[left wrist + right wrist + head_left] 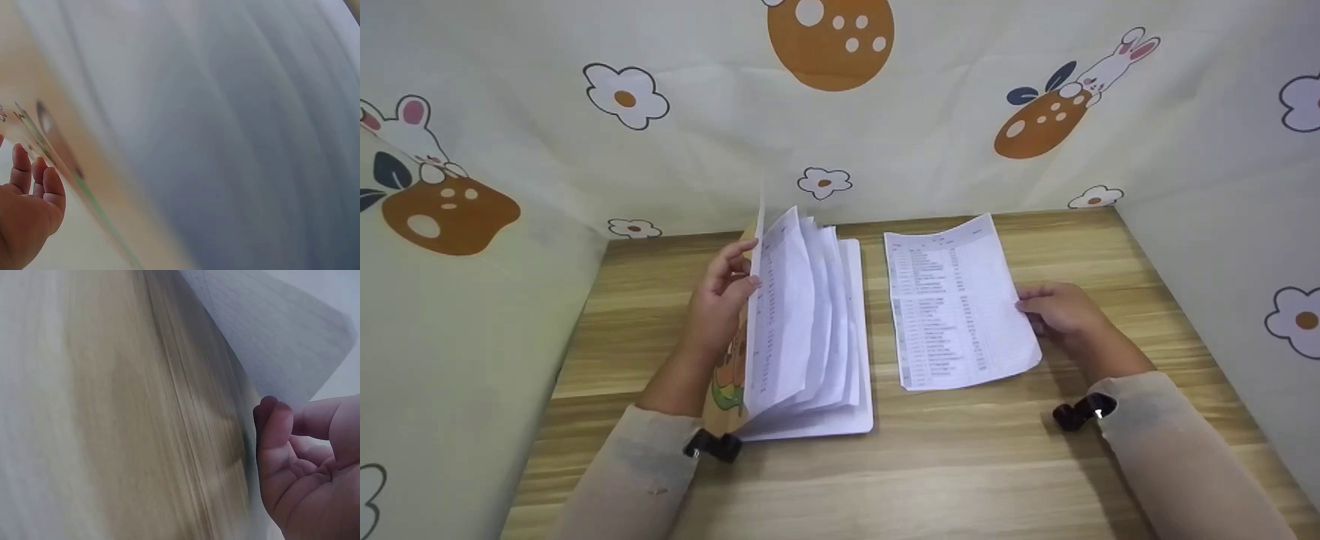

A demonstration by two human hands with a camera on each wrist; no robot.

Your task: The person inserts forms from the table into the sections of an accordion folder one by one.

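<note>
Left of the table's middle stands a partly opened notebook (791,322), its white pages fanned apart. My left hand (720,300) pinches the raised front cover (730,371) between thumb and fingers; a drawing in orange and green decorates its outer side. In the left wrist view the pages are blurred, and the hand (31,208) shows at the cover's outer face. To the right of the notebook, my right hand (1061,311) pinches the right edge of a printed sheet (937,315) bearing rows of small, unreadable text. The right wrist view shows this sheet (275,332) lifted off the wood along that edge.
The wood-grain table (960,465) runs up to a patterned cloth backdrop (720,150), which also rises on both sides. Small black devices sit at both wrists, the left one (712,445) near the notebook's lower edge.
</note>
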